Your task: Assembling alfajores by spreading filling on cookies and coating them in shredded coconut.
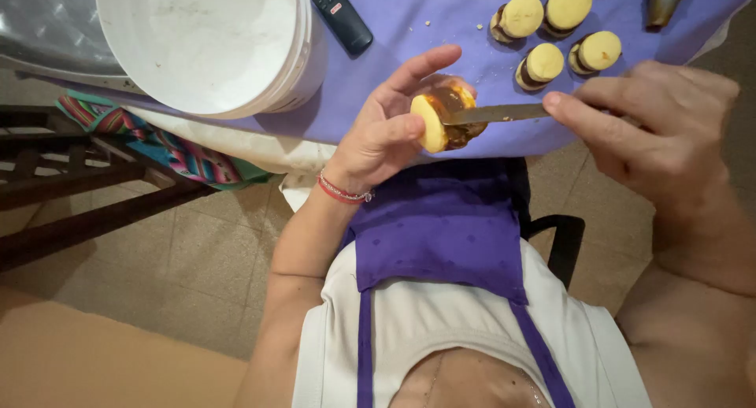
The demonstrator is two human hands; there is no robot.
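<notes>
Left hand (386,136) pinches a round sandwich cookie (437,124) on edge, thumb and fingers around it, brown filling showing, held over the tabletop (441,38) edge near frame center. Right hand (646,120) at 3 o'clock, fingers closed on a knife (496,113); blade tip touches the cookie's filling. Four finished sandwich cookies (551,30) at 1 o'clock on the purple cloth. White bucket (220,46) at 11 o'clock, black remote (339,14) beside it.
</notes>
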